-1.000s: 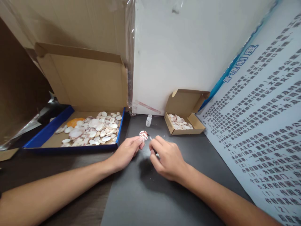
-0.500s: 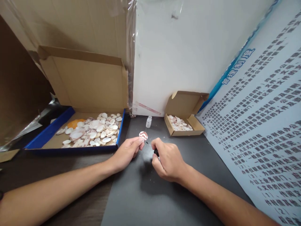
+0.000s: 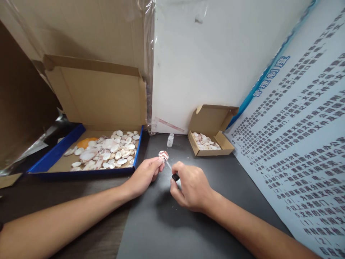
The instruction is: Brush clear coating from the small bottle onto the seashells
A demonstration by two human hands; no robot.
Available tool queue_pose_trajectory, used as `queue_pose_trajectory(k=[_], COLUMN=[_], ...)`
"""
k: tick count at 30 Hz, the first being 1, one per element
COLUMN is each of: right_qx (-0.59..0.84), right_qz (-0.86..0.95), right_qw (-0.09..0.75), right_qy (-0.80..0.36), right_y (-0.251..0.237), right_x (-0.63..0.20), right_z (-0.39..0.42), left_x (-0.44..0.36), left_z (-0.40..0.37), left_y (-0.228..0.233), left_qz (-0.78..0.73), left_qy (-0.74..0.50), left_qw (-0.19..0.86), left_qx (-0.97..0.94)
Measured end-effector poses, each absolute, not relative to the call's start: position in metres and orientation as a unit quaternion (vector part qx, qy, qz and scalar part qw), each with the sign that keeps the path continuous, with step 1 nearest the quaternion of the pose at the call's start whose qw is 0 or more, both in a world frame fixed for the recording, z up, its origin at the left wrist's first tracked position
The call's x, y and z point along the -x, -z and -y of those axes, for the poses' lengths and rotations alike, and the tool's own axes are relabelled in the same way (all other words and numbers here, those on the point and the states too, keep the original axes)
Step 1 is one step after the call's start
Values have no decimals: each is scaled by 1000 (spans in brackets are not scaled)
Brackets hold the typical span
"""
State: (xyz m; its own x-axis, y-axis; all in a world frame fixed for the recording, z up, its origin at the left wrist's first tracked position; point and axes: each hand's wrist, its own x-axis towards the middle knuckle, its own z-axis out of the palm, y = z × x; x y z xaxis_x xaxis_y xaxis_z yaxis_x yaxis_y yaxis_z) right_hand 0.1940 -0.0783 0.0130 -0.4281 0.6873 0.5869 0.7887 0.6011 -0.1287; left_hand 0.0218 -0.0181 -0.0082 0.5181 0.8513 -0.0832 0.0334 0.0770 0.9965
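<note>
My left hand pinches a small red-brown and white seashell by its lower edge, patterned face toward me. In my right hand is a small brush with a black cap handle, gripped between thumb and curled fingers. Its thin pale stem points up and left, and the dark tip is at the shell, seemingly touching its face. Just behind the shell stands a small clear bottle, upright and uncapped, with whitish contents.
At left lies an open blue-edged cardboard box of pale shells and one orange piece. A smaller open cardboard box with shells stands at back right. A white board rises behind, and a printed poster slants along the right.
My right hand has shifted slightly left, bringing the brush tip from just right of the shell onto it. My left hand and the shell have hardly moved.
</note>
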Motion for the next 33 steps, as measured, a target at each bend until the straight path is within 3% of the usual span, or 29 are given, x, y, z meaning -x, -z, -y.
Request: queue_pose_trajectory(k=[11, 33], right_qx=[432, 453], right_qz=[863, 853], right_qw=[241, 242], right_qy=[102, 96], right_y=[-11, -5], right_x=[-195, -192], right_z=[77, 80], left_x=[-23, -24], left_z=[16, 18], left_y=[8, 7], left_qz=[-362, -365], left_qy=[-351, -345], left_qw=[686, 672], left_qx=[-525, -544])
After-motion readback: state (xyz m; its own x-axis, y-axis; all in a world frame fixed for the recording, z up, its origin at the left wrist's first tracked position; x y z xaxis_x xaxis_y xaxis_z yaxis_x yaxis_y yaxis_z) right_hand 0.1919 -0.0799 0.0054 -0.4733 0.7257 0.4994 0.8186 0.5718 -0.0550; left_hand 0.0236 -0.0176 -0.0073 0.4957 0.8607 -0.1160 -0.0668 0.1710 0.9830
